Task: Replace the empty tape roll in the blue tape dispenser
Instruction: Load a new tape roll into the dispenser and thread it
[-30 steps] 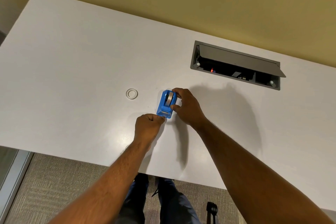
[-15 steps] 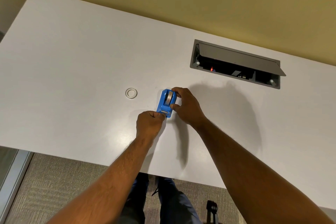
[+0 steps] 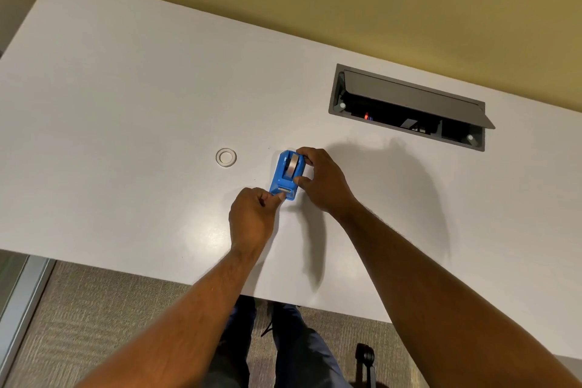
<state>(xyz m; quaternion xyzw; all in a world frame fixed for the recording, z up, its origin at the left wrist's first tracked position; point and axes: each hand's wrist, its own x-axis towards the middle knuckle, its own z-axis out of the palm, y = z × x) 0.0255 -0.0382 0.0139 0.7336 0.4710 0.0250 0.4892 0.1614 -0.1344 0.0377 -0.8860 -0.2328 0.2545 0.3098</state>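
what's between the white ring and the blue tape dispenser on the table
Nothing: in the head view, only bare white table separates the white ring from the blue tape dispenser.

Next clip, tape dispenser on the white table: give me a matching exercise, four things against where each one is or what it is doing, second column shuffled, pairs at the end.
Things:
1. blue tape dispenser
2. empty white ring
3. left hand
4. right hand

Places or states:
A. grips the dispenser's side
B. lies alone on the table, left of the dispenser
C. fingertips at the dispenser's near cutter end
D. stands on the table between both hands, a roll seated in it

Pairs: 1-D, 2-B, 3-C, 4-A
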